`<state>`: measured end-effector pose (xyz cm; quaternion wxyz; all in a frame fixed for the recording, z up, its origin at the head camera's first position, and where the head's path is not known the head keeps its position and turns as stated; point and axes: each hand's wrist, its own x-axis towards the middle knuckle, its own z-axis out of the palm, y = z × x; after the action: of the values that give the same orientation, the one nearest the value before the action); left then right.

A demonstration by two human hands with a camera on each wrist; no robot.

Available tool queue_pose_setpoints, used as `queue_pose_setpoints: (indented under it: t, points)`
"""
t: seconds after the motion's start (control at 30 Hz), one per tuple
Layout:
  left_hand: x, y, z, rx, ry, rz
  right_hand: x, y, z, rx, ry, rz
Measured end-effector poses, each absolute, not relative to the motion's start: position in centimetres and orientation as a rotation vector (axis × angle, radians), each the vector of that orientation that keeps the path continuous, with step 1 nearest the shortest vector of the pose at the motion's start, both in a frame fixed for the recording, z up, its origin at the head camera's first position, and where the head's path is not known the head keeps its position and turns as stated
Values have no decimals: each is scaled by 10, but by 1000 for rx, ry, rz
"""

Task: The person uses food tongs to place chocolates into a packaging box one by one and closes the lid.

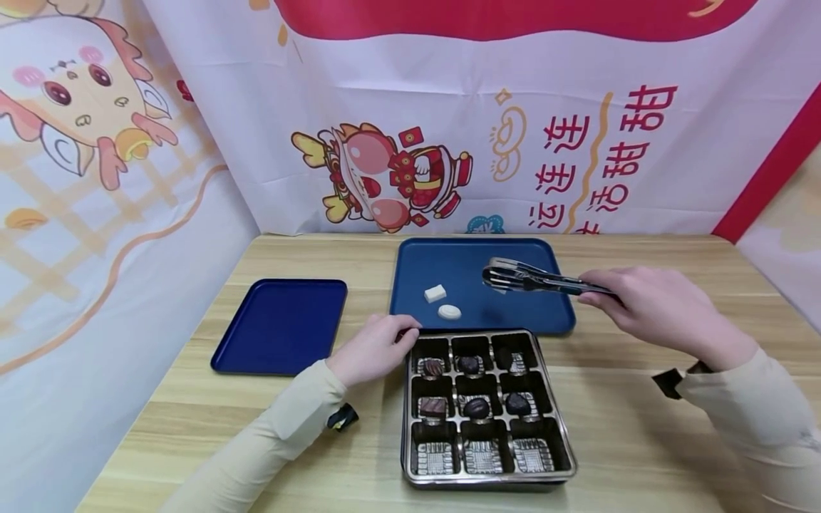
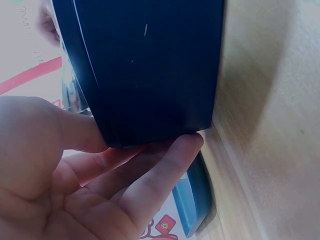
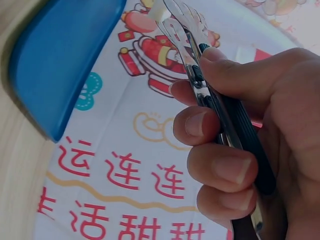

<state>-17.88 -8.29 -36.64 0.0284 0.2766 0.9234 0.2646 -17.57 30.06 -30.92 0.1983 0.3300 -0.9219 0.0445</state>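
Head view: your box (image 1: 494, 479) looks two-thirds filled, dark chocolates (image 1: 477, 407) in six pockets, with three bare pockets (image 1: 484, 456) left at its 6 o'clock. Two white pieces (image 1: 435, 293) lie on the blue tray (image 1: 442, 263) at 12. At 2, your right hand (image 1: 667, 317) grips tongs (image 1: 545, 280), their tips seemingly pinching another white piece (image 3: 159, 12). Your left hand (image 1: 375, 349) pinches the box's corner at 11, standing between it and the small tray (image 1: 279, 328) at 10. Beyond hangs a printed curtain (image 1: 410, 78).

The tongs (image 1: 544, 280) look glossy metal, the table (image 1: 618, 427) wood
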Motion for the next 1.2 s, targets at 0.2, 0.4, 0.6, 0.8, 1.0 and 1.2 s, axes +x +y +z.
queue_pose_setpoints:
  t: [0.2, 0.4, 0.6, 0.8, 1.0, 1.2]
  points:
    - [-178, -82, -365, 843, 2837, 832, -168, 296, -303, 980, -2528, 132]
    - [-179, -83, -367, 852, 2840, 830, -159, 290, -299, 1033, -2505, 142]
    - [-179, -83, -367, 847, 2836, 839, -146, 282, -293, 1107, -2450, 157]
    - [-179, -83, -367, 850, 2852, 821, -131, 274, -287, 1178, -2423, 193]
    - [-180, -82, -368, 857, 2868, 814, -116, 266, -283, 1239, -2410, 192]
    - [-180, -82, -368, 865, 2871, 822, -105, 258, -282, 1301, -2417, 216]
